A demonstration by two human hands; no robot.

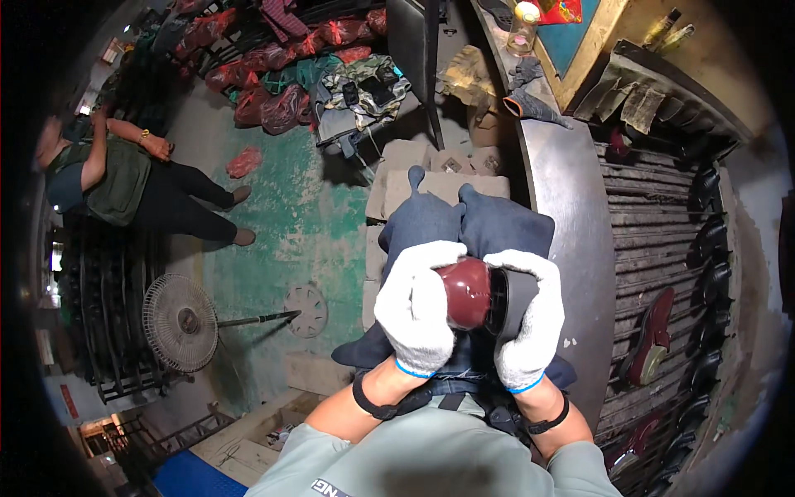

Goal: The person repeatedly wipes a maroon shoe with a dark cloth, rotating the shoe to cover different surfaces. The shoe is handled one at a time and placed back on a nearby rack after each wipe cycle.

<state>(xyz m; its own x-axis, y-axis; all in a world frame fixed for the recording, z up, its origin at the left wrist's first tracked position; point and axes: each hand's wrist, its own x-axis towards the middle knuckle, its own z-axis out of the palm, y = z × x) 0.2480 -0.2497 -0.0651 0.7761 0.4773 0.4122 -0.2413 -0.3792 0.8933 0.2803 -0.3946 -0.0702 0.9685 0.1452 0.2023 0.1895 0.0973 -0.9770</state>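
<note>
In front of my lap I hold a glossy maroon shoe (468, 293) with both white-gloved hands. My left hand (416, 306) is closed round its rounded maroon side, the thumb and fingers bent against it. On the other side my right hand (534, 319) grips the dark grey-black part (518, 300) of it, fingers curled over the top edge. Whether that dark part is the shoe's opening or a separate piece pressed against it, I cannot tell. My legs in dark trousers lie just beyond the hands.
A metal ledge (571, 215) runs along my right, beside a slatted rack (654, 273) carrying another maroon shoe (652, 335) and several black pieces. A floor fan (180, 321) and another person (124, 178) are at the left. Red bags (277, 108) lie at the far left; a bottle (523, 29) stands far right.
</note>
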